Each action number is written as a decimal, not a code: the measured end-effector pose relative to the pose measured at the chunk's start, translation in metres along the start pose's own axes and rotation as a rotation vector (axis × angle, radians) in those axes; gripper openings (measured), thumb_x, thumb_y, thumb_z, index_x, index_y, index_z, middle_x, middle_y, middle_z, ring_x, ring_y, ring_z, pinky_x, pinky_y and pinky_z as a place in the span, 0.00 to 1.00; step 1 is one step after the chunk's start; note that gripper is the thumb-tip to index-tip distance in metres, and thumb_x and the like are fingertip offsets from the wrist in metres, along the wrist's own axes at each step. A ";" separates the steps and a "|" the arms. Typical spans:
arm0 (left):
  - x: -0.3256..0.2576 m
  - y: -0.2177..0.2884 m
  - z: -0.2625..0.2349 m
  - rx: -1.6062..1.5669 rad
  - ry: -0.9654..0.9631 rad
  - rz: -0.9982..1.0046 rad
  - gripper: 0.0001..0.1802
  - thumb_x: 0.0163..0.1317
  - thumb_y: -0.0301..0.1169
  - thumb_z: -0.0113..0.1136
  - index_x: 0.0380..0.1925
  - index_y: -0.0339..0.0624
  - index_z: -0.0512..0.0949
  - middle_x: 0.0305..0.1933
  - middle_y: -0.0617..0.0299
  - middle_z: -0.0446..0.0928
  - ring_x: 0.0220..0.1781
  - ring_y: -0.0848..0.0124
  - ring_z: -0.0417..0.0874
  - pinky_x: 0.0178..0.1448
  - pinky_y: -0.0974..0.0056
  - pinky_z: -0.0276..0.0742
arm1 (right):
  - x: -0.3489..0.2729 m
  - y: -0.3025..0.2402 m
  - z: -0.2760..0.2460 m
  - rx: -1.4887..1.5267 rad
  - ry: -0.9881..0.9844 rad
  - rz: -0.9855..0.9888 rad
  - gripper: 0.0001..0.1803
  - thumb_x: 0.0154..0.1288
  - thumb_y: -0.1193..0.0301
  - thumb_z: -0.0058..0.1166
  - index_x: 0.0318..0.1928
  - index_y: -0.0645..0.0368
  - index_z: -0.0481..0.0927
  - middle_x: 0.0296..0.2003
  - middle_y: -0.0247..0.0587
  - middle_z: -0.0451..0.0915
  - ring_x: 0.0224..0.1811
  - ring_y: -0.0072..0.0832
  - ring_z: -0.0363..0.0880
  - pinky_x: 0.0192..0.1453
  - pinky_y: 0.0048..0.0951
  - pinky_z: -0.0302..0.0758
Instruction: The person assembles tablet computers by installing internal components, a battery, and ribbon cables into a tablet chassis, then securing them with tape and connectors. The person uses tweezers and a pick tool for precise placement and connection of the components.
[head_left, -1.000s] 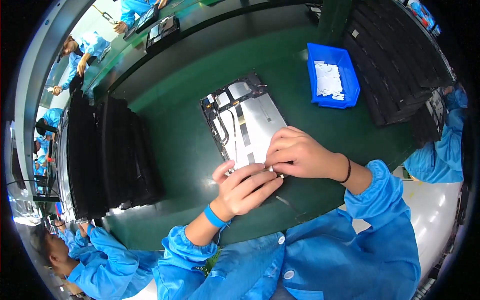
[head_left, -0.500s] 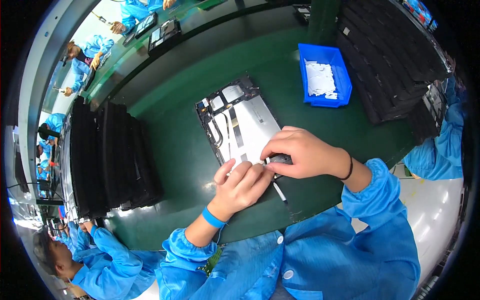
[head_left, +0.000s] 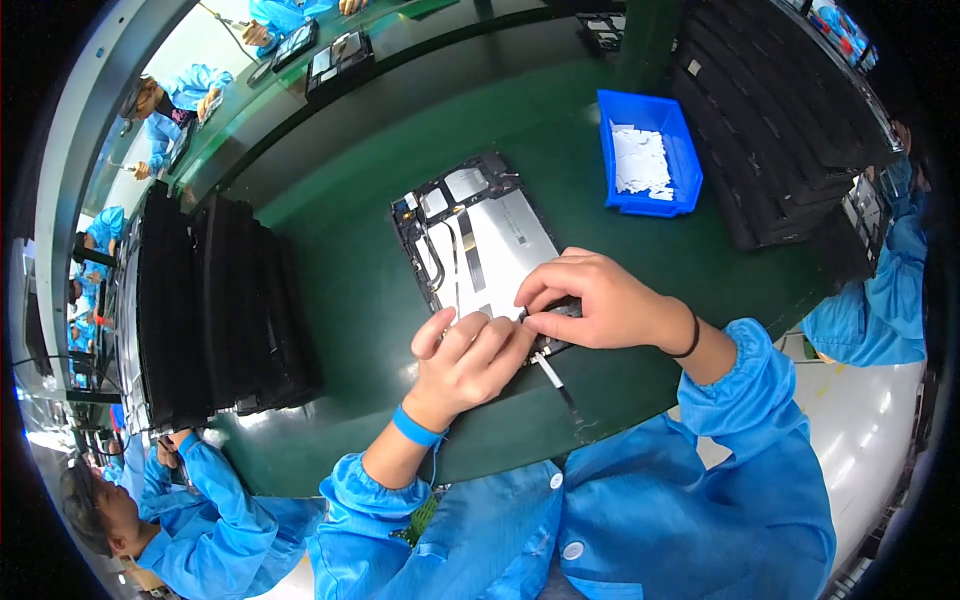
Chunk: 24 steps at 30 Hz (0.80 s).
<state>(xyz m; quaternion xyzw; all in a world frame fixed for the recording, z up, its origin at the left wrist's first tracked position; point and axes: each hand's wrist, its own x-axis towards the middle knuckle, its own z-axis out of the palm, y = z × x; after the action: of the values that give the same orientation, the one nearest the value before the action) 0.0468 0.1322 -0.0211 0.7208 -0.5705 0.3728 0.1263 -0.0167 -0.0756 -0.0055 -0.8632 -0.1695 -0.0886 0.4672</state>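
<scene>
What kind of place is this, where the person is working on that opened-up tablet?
Most likely an electronics assembly line. Both hands, left and right, work on an open tablet on a long green workbench. Black tray stacks and a blue parts bin stand nearby, and other workers in blue coats sit along the line.

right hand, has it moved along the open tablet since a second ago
Yes, a little. The right hand stays over the near end of the open tablet, its fingertips now pressing closer to the left hand.

Blue smock sleeves with elastic cuffs point(head_left: 745, 375) — blue wristband point(head_left: 415, 428), black wristband point(head_left: 690, 335).
</scene>
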 end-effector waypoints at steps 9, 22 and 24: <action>-0.002 0.005 -0.005 -0.239 0.110 0.080 0.17 0.44 0.34 0.66 0.38 0.65 0.86 0.40 0.80 0.80 0.45 0.77 0.74 0.60 0.62 0.58 | 0.002 0.013 -0.006 0.102 0.494 0.286 0.03 0.60 0.75 0.58 0.33 0.61 0.82 0.27 0.37 0.82 0.29 0.18 0.79 0.32 0.21 0.74; 0.017 -0.023 0.031 -0.643 -0.140 -0.724 0.09 0.48 0.35 0.72 0.23 0.45 0.81 0.23 0.67 0.74 0.36 0.69 0.75 0.60 0.60 0.58 | -0.018 -0.005 -0.008 -0.728 0.398 -0.127 0.10 0.49 0.77 0.58 0.35 0.52 0.82 0.37 0.32 0.82 0.38 0.32 0.76 0.41 0.36 0.68; 0.019 -0.023 0.033 -0.680 -0.159 -0.745 0.09 0.48 0.35 0.72 0.23 0.45 0.81 0.23 0.67 0.73 0.34 0.69 0.74 0.59 0.60 0.58 | -0.024 -0.007 0.015 -0.596 0.270 -0.121 0.10 0.48 0.76 0.60 0.34 0.52 0.82 0.37 0.31 0.81 0.39 0.31 0.76 0.41 0.34 0.68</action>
<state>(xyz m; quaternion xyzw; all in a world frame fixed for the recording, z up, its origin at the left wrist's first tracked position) 0.0820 0.1055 -0.0256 0.8197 -0.3717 0.0397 0.4341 -0.0419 -0.0641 -0.0158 -0.9307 -0.1238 -0.2754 0.2064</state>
